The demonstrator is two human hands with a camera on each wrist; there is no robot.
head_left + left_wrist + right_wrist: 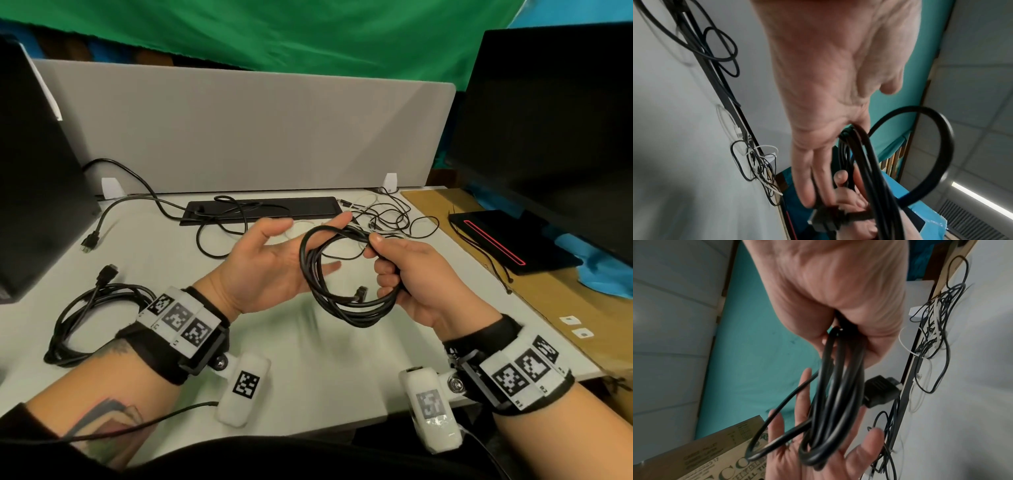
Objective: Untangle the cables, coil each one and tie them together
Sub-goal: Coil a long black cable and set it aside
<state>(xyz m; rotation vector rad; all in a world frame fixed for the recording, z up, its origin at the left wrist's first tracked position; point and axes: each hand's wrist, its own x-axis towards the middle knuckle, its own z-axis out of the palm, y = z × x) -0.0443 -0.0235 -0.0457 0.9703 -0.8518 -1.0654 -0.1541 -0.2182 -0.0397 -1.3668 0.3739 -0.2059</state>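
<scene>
Above the middle of the pale surface [308, 359], a thick black cable [346, 274] with a smooth rubbery sheath hangs in several round loops, its blocky plug [360, 294] dangling inside the ring. The right hand [418, 277] has fingers and thumb curled round the bundled strands at the coil's right side. The left hand [270, 263] lies palm up with fingers spread and relaxed, passing through the loops (the wrist view shows strands draped against its fingers), gripping nothing.

At the near left a second black cable [92, 318] lies already coiled on the surface, partly hidden behind the left wrist band. Farther back, a loose black lead [137, 202] trails over a flat dark keyboard [260, 209], and a tangle of thin black and white cables [387, 216] sits just beyond the hands. A grey felt-like divider [253, 126] closes the far edge, a dark monitor [555, 130] stands right, and a dark box [37, 178] stands left. Bare surface shows below the hands, toward the near edge.
</scene>
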